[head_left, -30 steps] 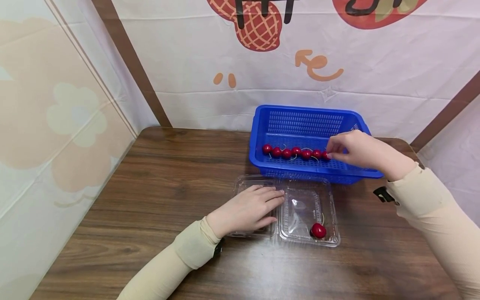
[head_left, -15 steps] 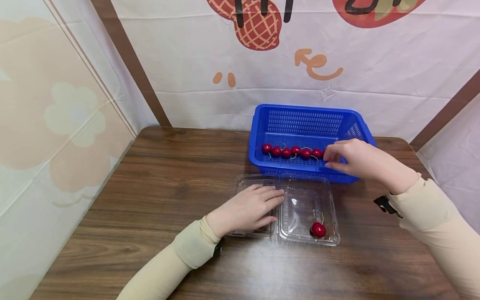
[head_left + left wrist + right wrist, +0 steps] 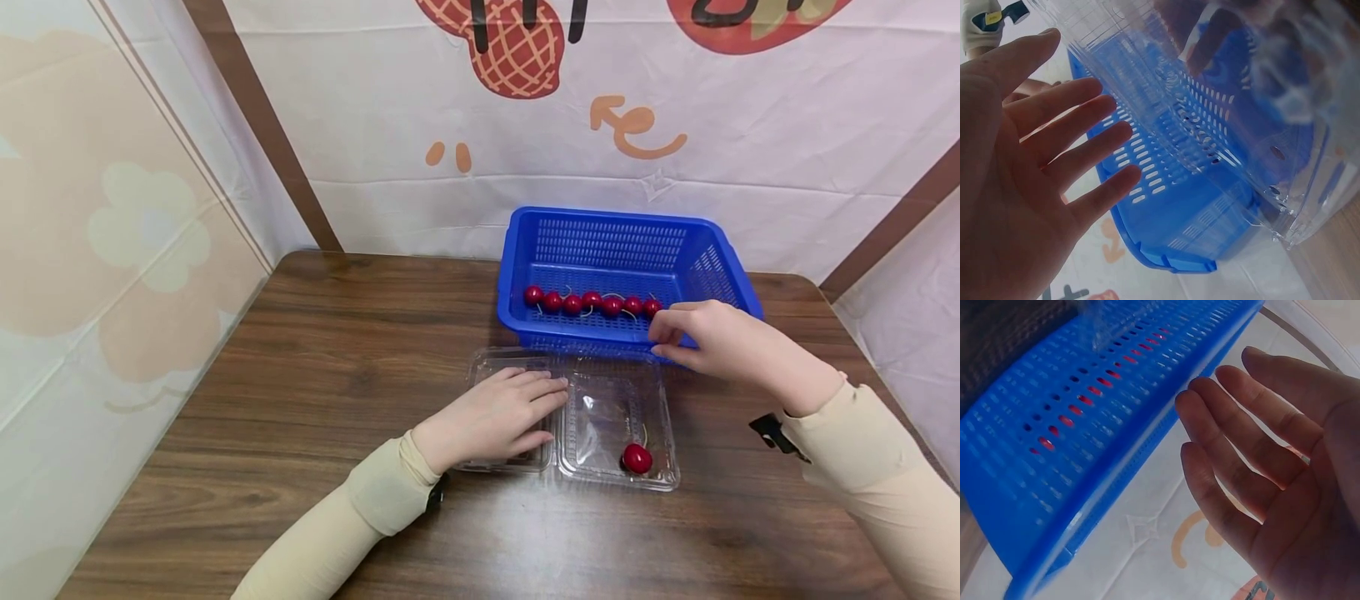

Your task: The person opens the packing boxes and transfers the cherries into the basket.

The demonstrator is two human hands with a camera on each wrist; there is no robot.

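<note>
A clear plastic clamshell box [image 3: 611, 479] lies unfolded on the table, with one red cherry [image 3: 637, 458] in the near right corner of its right half. My left hand [image 3: 495, 417] rests over the left half, fingers extended; the left wrist view also shows the fingers [image 3: 1094, 140] straight and spread. Several cherries [image 3: 592, 300] with stems form a row across the floor of a blue basket [image 3: 630, 218]. At the basket's front right rim is my right hand [image 3: 708, 342], fingers loosely bent. The right wrist view shows nothing between its fingers [image 3: 1210, 481].
The basket stands at the back of the wooden table [image 3: 322, 392], directly behind the clamshell box. A printed cloth [image 3: 375, 125] hangs behind the table's back edge. Another cloth [image 3: 112, 250] hangs along the left side.
My right hand has drawn back from the rightmost cherry to the basket's front rim, fingers slightly more apart. That cherry now shows at the end of the row. My left hand has not moved.
</note>
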